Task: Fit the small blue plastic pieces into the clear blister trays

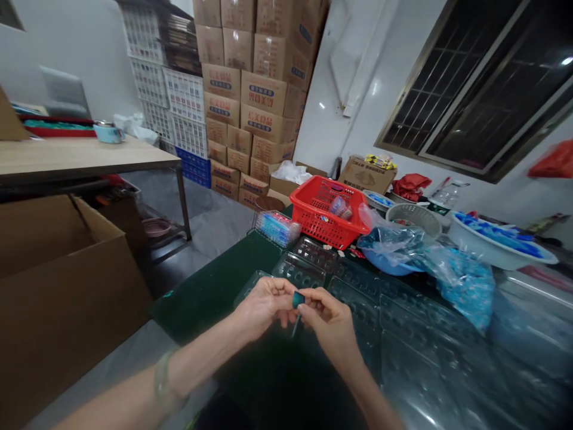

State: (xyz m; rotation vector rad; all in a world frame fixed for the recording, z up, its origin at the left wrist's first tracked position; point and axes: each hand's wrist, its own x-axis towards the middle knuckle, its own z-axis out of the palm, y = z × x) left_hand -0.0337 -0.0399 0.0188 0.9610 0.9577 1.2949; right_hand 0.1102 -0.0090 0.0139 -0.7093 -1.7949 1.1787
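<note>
Forearms (pixel 208 352) at bottom reach mid-frame, left hand (pixel 262 306) and right hand (pixel 330 313) pinching a teal piece (pixel 298 299) between fingertips; upper-centre cartons (pixel 263 93) read "美食品".

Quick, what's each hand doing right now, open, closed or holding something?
Left hand: closed, fingers pinching a small dark teal piece.
Right hand: closed, fingers pinching that same piece from the other side.

The teal piece (pixel 297 300) at centre looks smooth; clear plastic trays (pixel 407 364) gleam lower right; cartons (pixel 265 94) upper centre are cardboard, the red basket (pixel 314 223) glossy plastic.
</note>
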